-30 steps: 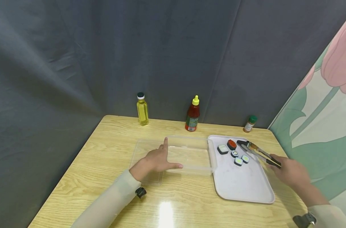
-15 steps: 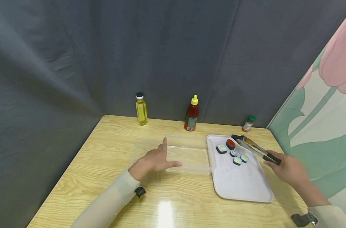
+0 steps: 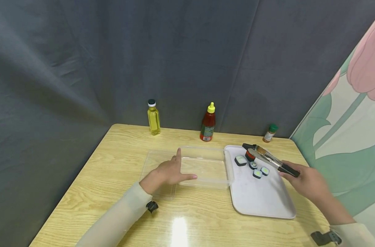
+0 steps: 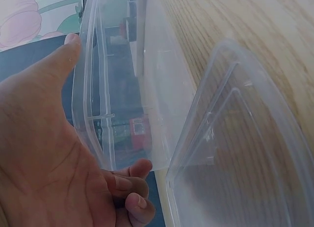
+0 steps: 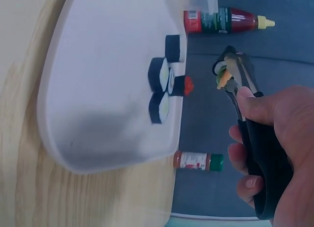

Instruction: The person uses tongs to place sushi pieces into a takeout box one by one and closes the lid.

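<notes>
So the tongs [image 3: 271, 160] and right hand [image 3: 309, 181] have shifted a bit left over the last second, the front end now overlapping the red-topped sushi [image 3: 250, 157] right of centre. Right fingers are wrapped round the handles, and the tips pinch a nori-wrapped roll [image 5: 222, 75] with orange and green filling. I'd guess it's light, softish and squashable; go easy, gripping the nori sides. Mid-frame, the left hand [image 3: 170, 172] isn't clenched: thumb and index spread at the end of a clear plastic container [image 3: 206, 184], which looks light and slidey, so I'd steady it by the rim. Wood-grain table [image 3: 98, 192] underneath, pale tray [image 3: 263, 202] lower right, bottles further back, dark curtain [image 3: 175, 68] behind, tulip-print cloth [image 3: 345, 130] far right.
</notes>
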The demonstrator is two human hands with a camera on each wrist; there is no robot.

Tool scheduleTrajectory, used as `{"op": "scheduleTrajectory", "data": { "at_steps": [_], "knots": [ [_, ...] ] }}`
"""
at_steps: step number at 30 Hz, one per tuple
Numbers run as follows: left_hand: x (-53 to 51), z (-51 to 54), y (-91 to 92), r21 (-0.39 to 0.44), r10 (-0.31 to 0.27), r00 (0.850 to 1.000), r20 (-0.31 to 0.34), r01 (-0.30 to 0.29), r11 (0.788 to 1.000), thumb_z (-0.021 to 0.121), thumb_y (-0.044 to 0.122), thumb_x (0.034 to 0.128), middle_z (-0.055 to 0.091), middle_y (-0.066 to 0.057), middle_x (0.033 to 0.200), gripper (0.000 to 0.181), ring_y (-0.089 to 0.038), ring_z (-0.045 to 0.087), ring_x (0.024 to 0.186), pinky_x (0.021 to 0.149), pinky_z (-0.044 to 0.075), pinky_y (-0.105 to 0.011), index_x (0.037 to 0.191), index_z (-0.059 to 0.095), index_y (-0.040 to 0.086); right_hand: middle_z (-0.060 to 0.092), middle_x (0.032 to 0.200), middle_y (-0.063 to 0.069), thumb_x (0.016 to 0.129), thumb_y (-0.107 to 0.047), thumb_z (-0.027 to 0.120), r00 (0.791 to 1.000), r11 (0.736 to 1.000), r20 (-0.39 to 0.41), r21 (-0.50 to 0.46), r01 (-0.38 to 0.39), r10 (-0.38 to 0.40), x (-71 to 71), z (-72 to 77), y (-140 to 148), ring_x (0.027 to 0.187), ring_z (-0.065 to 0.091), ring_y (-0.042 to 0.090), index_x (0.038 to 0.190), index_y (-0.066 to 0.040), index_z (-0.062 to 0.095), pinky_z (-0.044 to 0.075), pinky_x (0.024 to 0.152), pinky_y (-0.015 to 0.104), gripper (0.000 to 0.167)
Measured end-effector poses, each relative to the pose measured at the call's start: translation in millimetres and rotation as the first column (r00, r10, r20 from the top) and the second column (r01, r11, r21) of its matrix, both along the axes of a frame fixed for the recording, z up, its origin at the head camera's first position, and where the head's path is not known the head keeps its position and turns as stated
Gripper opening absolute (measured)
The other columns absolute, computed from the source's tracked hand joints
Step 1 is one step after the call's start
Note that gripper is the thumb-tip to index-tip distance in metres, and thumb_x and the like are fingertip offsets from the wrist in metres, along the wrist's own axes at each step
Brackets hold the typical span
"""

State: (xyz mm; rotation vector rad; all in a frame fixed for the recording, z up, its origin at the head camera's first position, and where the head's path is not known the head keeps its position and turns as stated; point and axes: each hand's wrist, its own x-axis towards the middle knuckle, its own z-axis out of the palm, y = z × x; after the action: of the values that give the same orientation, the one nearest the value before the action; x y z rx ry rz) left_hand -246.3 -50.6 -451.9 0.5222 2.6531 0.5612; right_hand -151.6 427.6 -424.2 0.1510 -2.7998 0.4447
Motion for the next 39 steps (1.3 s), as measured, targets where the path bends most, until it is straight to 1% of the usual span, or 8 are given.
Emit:
{"op": "scheduleTrajectory", "data": {
  "at_steps": [6, 12, 17, 20, 22, 28, 33, 39],
  "knots": [
    [0.3, 1.9, 0.6, -0.008, 0.008, 1.0, 0.013, -0.008, 1.0, 0.054, 0.092, 0.0843, 0.024, -0.023, 0.174, 0.136, -0.043, 0.057, 0.142, 0.113, 0.05, -0.051, 0.17, -0.014, 0.011, 0.079, 0.107, 0.025, 0.092, -0.029, 0.085, 0.999, 1.0, -0.046, -0.01, -0.028, 0.028, -2.9, 4.4, -10.7, 0.062, 0.05, 0.006, 0.132, -0.006, 0.074, 0.034, 0.053, 0.027, 0.047],
    [0.5, 2.3, -0.5, 0.011, 0.016, 0.999, 0.045, -0.017, 1.0, 0.056, 0.09, 0.0843, 0.031, -0.024, 0.171, 0.136, -0.039, 0.062, 0.137, 0.106, 0.054, -0.048, 0.169, -0.018, 0.014, 0.074, 0.075, 0.006, 0.091, -0.025, 0.085, 0.996, 0.997, -0.058, -0.02, -0.074, 0.072, -4.4, 9.1, -28.0, 0.053, 0.035, 0.001, 0.132, -0.006, 0.074, 0.031, 0.05, 0.026, 0.047],
    [-1.1, 1.8, -0.8, 0.048, 0.017, 0.996, 0.086, -0.021, 0.999, 0.06, 0.088, 0.0842, 0.041, -0.023, 0.167, 0.138, -0.028, 0.073, 0.098, 0.075, 0.053, -0.039, 0.168, -0.022, 0.016, 0.073, 0.074, 0.002, 0.086, -0.018, 0.089, 0.987, 0.992, -0.107, -0.024, -0.121, 0.117, -7.2, 13.3, -44.2, 0.054, 0.035, 0.0, 0.128, -0.005, 0.076, 0.032, 0.05, 0.025, 0.046],
    [-2.8, 0.7, -0.2, 0.055, 0.02, 0.994, 0.108, -0.026, 0.998, 0.061, 0.089, 0.0827, 0.052, -0.023, 0.159, 0.14, -0.023, 0.065, 0.07, 0.061, 0.044, -0.036, 0.167, -0.024, 0.017, 0.077, 0.081, 0.007, 0.085, -0.018, 0.09, 0.984, 0.99, -0.117, -0.013, -0.137, 0.135, -8.9, 16.2, -54.3, 0.057, 0.037, 0.001, 0.127, -0.007, 0.077, 0.031, 0.052, 0.025, 0.046],
    [-3.7, -0.1, 0.0, 0.053, 0.024, 0.993, 0.116, -0.031, 0.998, 0.062, 0.089, 0.0818, 0.057, -0.023, 0.155, 0.141, -0.022, 0.061, 0.062, 0.057, 0.041, -0.035, 0.167, -0.024, 0.018, 0.078, 0.085, 0.006, 0.085, -0.02, 0.09, 0.982, 0.989, -0.115, -0.006, -0.149, 0.147, -10.3, 18.0, -61.4, 0.059, 0.038, 0.002, 0.127, -0.008, 0.078, 0.031, 0.054, 0.025, 0.046],
    [-3.3, 0.3, 0.3, 0.055, 0.029, 0.993, 0.113, -0.035, 0.998, 0.062, 0.089, 0.0821, 0.058, -0.025, 0.153, 0.14, -0.022, 0.064, 0.069, 0.062, 0.045, -0.035, 0.167, -0.024, 0.018, 0.057, 0.066, -0.007, 0.087, -0.023, 0.089, 0.98, 0.983, -0.073, 0.024, -0.183, 0.184, -14.8, 20.4, -81.1, 0.055, 0.034, 0.002, 0.13, -0.012, 0.077, 0.03, 0.053, 0.024, 0.047],
    [-2.6, 0.9, 0.3, 0.061, 0.028, 0.992, 0.121, -0.036, 0.997, 0.062, 0.089, 0.0822, 0.061, -0.025, 0.15, 0.141, -0.023, 0.066, 0.072, 0.066, 0.047, -0.036, 0.167, -0.025, 0.018, 0.068, 0.074, -0.004, 0.088, -0.022, 0.088, 0.975, 0.975, -0.022, 0.005, -0.221, 0.221, -19.7, 22.2, -93.2, 0.054, 0.039, 0.001, 0.13, -0.009, 0.076, 0.033, 0.053, 0.024, 0.046],
    [-2.6, 2.3, 0.3, 0.063, 0.024, 0.99, 0.138, -0.033, 0.997, 0.061, 0.089, 0.0825, 0.068, -0.023, 0.139, 0.14, -0.022, 0.067, 0.074, 0.068, 0.048, -0.036, 0.166, -0.026, 0.019, 0.071, 0.078, -0.006, 0.089, -0.024, 0.087, 0.96, 0.96, 0.032, 0.0, -0.28, 0.28, -30.0, 23.0, -109.1, 0.058, 0.041, 0.005, 0.13, -0.014, 0.077, 0.035, 0.057, 0.024, 0.044]
  ]
}}
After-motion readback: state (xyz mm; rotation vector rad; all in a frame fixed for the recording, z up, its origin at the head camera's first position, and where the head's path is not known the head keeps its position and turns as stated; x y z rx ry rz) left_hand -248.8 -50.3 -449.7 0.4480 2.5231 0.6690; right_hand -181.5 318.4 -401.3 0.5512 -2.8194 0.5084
